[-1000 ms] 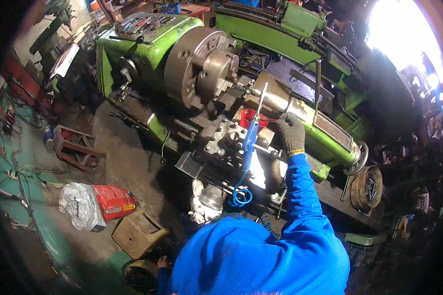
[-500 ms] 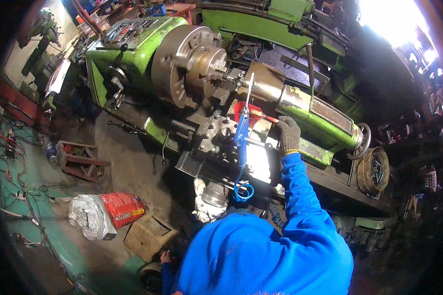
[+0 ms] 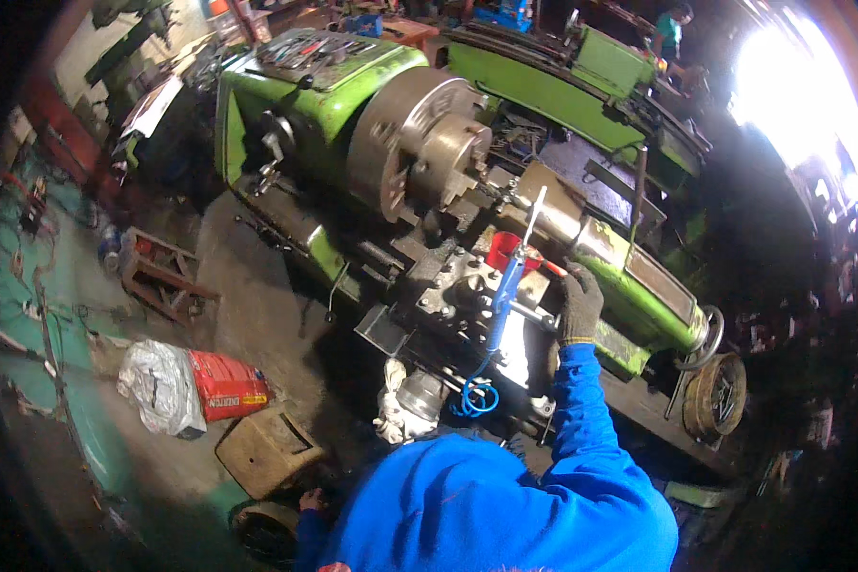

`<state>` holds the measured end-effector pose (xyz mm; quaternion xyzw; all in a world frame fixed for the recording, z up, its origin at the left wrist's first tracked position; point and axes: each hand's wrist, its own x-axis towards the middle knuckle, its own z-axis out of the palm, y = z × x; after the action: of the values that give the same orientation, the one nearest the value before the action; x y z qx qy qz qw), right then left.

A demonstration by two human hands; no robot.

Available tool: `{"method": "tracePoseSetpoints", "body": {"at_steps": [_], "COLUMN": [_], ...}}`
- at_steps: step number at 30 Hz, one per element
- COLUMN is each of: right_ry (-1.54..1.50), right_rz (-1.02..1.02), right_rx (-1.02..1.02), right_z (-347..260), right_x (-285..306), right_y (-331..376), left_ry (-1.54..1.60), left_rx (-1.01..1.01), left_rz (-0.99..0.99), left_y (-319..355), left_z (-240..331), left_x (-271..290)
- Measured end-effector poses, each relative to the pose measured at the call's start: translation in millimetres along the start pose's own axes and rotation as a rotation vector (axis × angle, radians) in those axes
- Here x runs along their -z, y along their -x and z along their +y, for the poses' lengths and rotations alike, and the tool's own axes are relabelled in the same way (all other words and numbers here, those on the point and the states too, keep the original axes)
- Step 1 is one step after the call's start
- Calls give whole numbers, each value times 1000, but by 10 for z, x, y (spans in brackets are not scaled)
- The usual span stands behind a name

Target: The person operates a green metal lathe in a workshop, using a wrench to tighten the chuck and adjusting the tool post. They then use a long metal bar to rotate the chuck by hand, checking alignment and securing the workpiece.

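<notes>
The right grip [image 3: 582, 300], in a grey knitted glove, is closed on the end of an orange-red handled tool [image 3: 551, 267]. The tool is slim and straight; its far end meets the smooth red cup [image 3: 500, 250] near the bolted steel tool post [image 3: 448, 286]. The lathe chuck [image 3: 391, 143] is round, bare metal. The state of the bare left grip [image 3: 312, 499], at lower left, cannot be determined.

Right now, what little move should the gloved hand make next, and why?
Perhaps ease the orange stick gently clear of the blue air gun: the gloved right hand holds one end, the other points toward the red cup, and the gun crosses before it here.
</notes>
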<state>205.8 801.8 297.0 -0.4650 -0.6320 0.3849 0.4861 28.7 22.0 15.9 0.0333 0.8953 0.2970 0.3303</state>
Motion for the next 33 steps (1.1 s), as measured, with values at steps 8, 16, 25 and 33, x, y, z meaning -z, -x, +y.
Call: {"method": "tracePoseSetpoints", "body": {"at_steps": [8, 16, 25, 33], "right_ry": [130, 53, -279, -444], "right_rz": [23, 40, -7, -84], "right_rx": [83, -36, -179, -339], "right_z": [176, 400, 709, 845], "right_x": [-15, -35, -81, 87], "right_y": [16, -137, -233, -242], "left_ry": [-121, 409, 199, 222], "left_rx": [128, 358, 316, 301], "left_rz": [-37, 27, 61, 55], "left_y": [-9, -51, 101, 30], "left_z": [-33, 42, -37, 24], "left_x": [-130, -397, -493, -381]}}
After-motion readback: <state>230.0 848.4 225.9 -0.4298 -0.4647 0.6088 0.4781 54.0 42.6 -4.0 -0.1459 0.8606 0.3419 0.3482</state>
